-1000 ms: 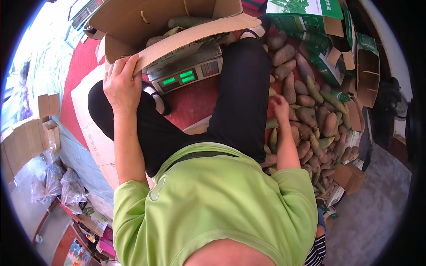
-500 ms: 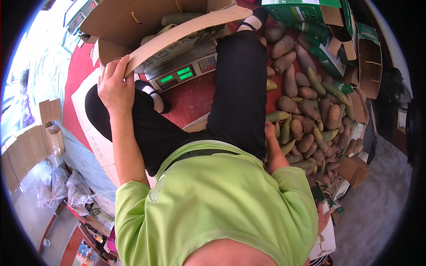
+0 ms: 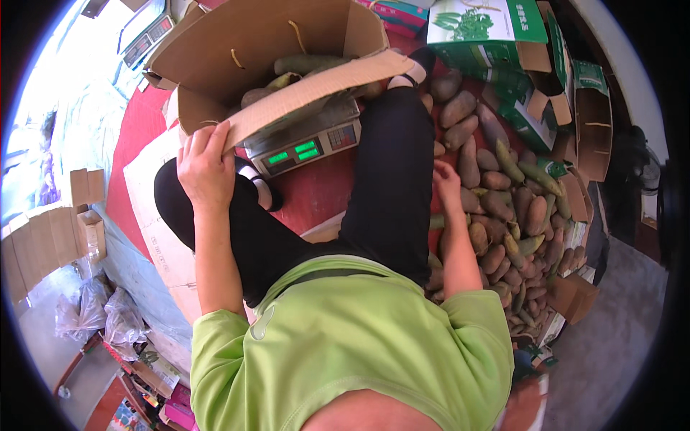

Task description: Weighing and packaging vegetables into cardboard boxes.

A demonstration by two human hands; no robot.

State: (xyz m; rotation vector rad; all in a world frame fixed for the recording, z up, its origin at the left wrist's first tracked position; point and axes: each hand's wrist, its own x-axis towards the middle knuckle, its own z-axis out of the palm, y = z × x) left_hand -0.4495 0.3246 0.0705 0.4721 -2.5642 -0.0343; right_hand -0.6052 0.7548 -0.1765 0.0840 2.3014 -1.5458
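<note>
My left hand [image 3: 206, 164] is closed on the near flap [image 3: 309, 93] of an open cardboard box [image 3: 251, 36], fingers over its edge. Long green vegetables [image 3: 309, 65] and a brownish one lie inside; the flap hides part of the contents. Beneath the box stands a digital scale [image 3: 305, 149] with lit green displays. My right hand [image 3: 447, 185] is beside my right thigh, above a pile of root vegetables [image 3: 496, 208], some reddish-brown, some green, shaped like radishes. Its fingers are loosely bent and apart, with nothing visible in them.
Green and white cartons [image 3: 481, 36] and an open brown carton [image 3: 594, 129] stand beyond the pile. Clear plastic bags [image 3: 122, 316] lie at the lower left. A second scale [image 3: 147, 32] is at the upper left. Red covering [image 3: 316, 179] lies between my legs.
My right hand has moved forward along my thigh from lower in the pile. My left hand keeps its hold on the flap. The whole view has shifted slightly.
</note>
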